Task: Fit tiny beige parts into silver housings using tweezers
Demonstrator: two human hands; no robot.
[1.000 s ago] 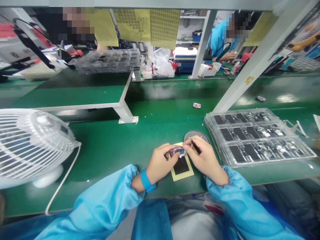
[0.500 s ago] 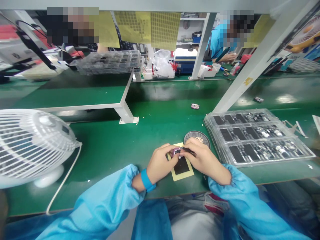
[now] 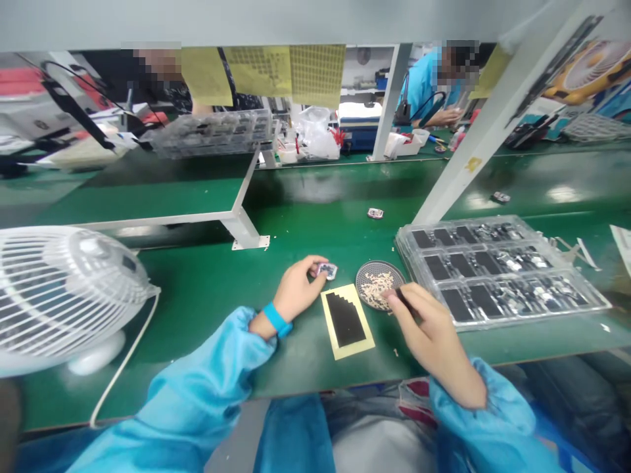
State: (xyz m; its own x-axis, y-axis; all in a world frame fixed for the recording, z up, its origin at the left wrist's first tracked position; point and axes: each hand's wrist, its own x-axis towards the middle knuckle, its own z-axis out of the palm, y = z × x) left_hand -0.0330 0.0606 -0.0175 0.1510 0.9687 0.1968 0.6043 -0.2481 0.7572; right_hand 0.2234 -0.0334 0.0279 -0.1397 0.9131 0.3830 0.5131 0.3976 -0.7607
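Note:
My left hand [image 3: 299, 287] pinches a small rounded electronic device [image 3: 327, 270] with a purple-pink rim, just above the green bench. In my right hand [image 3: 428, 328] is a slim black tool [image 3: 405, 303], partly hidden by the fingers; its exact kind is unclear. The fingertips of that hand are at the right edge of a round dark mesh-patterned dish [image 3: 362, 272], which holds many tiny pale pieces [image 3: 377, 287]. Between the hands lies a yellow sheet [image 3: 367, 328] bearing a black film [image 3: 349, 323] with a stepped upper edge.
Stacked clear trays of parts [image 3: 497, 269] stand at right. A white fan [image 3: 64, 295] fills the left side, beside a raised green shelf [image 3: 172, 190]. Another small device [image 3: 375, 213] lies farther back, near a slanted post [image 3: 463, 157]. Two people work across the bench.
My hands have parted. The left carried the small device left and away from me, off the yellow sheet; the right moved right with the black tool, to the dish's edge. The view shifted slightly.

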